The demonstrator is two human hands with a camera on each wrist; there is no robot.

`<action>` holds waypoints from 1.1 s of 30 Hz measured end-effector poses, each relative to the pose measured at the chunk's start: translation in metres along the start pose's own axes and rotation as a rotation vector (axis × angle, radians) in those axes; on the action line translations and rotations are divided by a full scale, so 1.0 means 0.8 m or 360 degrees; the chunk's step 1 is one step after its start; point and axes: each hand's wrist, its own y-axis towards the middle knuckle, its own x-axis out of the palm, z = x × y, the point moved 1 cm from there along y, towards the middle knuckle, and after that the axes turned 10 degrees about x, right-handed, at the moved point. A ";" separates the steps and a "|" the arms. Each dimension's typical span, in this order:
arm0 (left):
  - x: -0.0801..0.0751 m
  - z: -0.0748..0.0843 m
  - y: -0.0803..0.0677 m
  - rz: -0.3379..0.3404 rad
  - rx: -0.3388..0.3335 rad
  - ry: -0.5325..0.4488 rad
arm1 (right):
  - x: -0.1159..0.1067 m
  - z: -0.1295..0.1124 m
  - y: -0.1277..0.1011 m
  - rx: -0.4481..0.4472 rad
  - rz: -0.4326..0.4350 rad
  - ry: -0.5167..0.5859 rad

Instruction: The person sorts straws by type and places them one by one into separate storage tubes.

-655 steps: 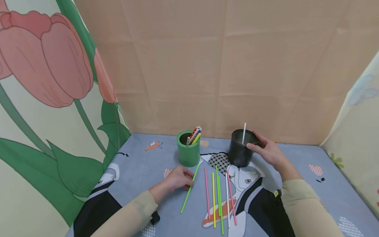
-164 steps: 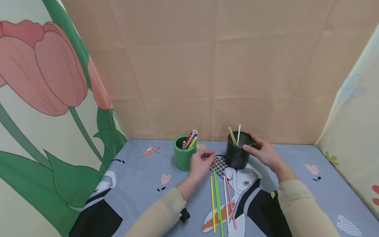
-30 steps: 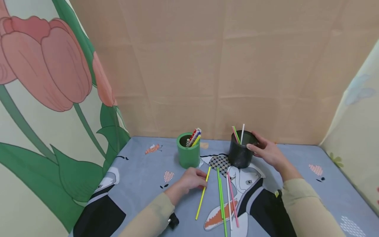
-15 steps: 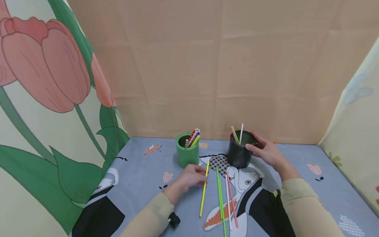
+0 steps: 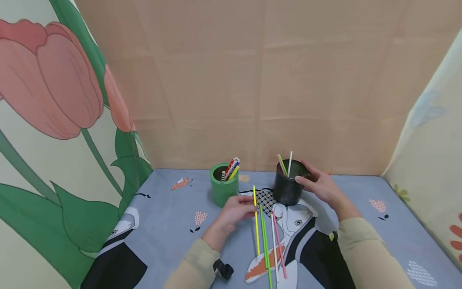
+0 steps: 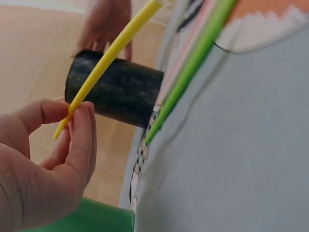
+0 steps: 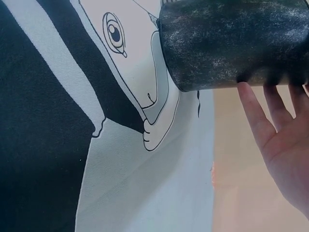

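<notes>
The left hand pinches a yellow straw near its far end, above the grey printed cloth. It looks light and bendy (easily kinked), so a mid-length grip suits better. The right hand steadies the black cup, fingers straight. Beige walls surround them.

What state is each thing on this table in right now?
Yellow straw: pinched by the left hand, top end raised.
Black cup: upright, steadied by the right hand, holding three straws.
Green cup: upright, holding patterned straws.
Green, white and pink straws: lying flat on the cloth.
</notes>
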 end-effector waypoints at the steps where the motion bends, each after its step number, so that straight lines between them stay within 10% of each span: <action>1: 0.001 0.000 0.001 0.0011 0.0009 -0.0026 | 0.000 0.000 0.000 -0.0001 0.0002 -0.0005; 33: 0.043 0.026 0.005 0.0268 0.0176 -0.0523 | 0.001 0.003 0.004 0.0018 0.0029 -0.0036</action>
